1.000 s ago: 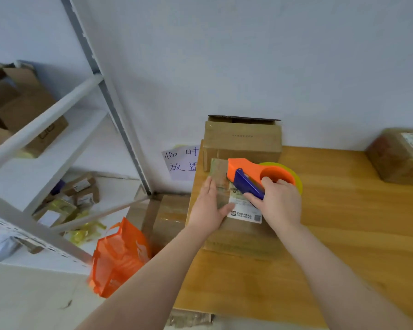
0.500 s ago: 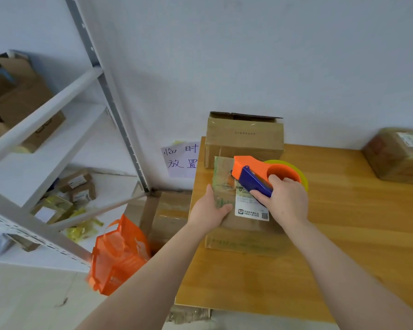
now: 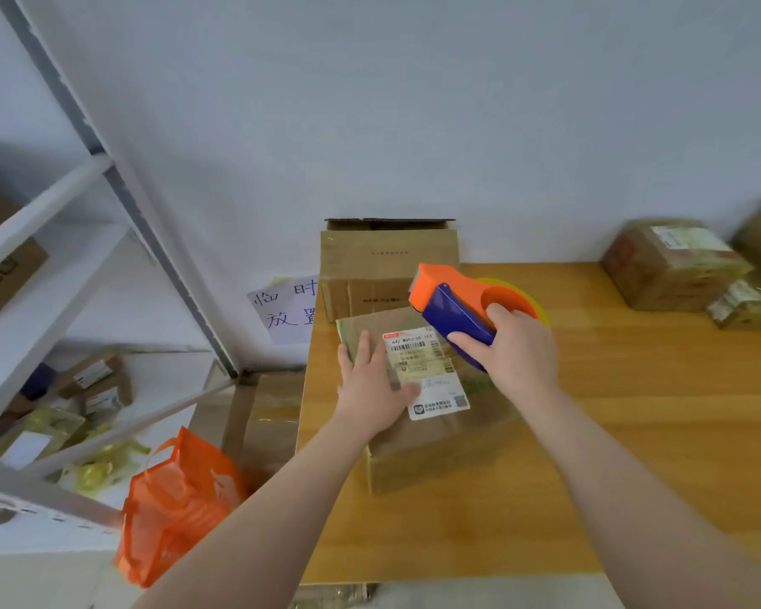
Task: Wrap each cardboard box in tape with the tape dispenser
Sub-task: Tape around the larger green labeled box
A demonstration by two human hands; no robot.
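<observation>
While the head view looks down on the wooden table [image 3: 633,432], a cardboard box [image 3: 436,437] lies near its left edge, at about six o'clock from the centre of the view. A white shipping label [image 3: 431,371] is on the box's top face.

The left hand [image 3: 372,389] lies flat on the top of the box at the label's nine o'clock, fingers straight and spread, the thumb reaching the label's edge. The right hand [image 3: 519,349] is curled round the tape dispenser [image 3: 453,301], gripping its blue handle, and holds it over the far end of the box, at the label's one o'clock. The orange nose of the dispenser points toward ten o'clock. Whether it touches the box cannot be told.

An open-topped carton [image 3: 387,257] stands against the wall at twelve o'clock from the box, just beside it. Taped parcels [image 3: 673,265] sit at two o'clock, well apart. An orange bag [image 3: 172,507] stands on the floor at eight o'clock, under a white shelf rack [image 3: 53,200], and a handwritten paper note [image 3: 286,309] hangs on the wall at ten o'clock.
</observation>
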